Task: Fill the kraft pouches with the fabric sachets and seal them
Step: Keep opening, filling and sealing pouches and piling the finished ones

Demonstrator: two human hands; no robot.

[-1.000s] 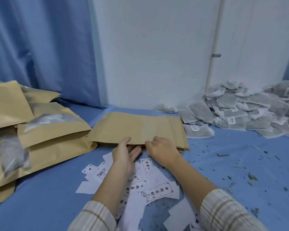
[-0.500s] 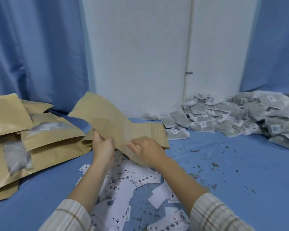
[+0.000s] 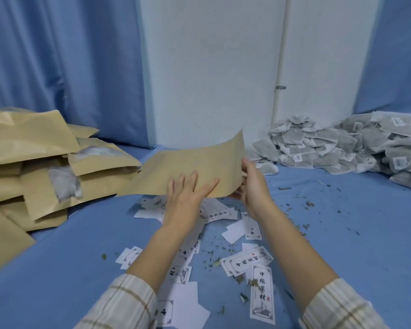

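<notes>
An empty flat kraft pouch (image 3: pixel 190 166) hangs above the blue surface in the middle of the view. My right hand (image 3: pixel 253 184) grips its right edge. My left hand (image 3: pixel 188 193) lies flat against its near face, fingers spread. A big heap of grey fabric sachets (image 3: pixel 337 146) with small white tags fills the back right. Filled kraft pouches (image 3: pixel 45 169) with clear windows showing sachets are stacked at the left. The held pouch hides the stack of empty pouches behind it.
White printed labels (image 3: pixel 247 260) lie scattered on the blue cloth (image 3: pixel 365 233) under my arms, among dried herb crumbs (image 3: pixel 304 207). A white wall with a pipe (image 3: pixel 279 67) and blue curtains (image 3: pixel 57 67) close off the back.
The pouch has been lifted off the stack and swung from tilting left to held level in front of me. My right hand moved to its right edge; my left hand opened flat on it.
</notes>
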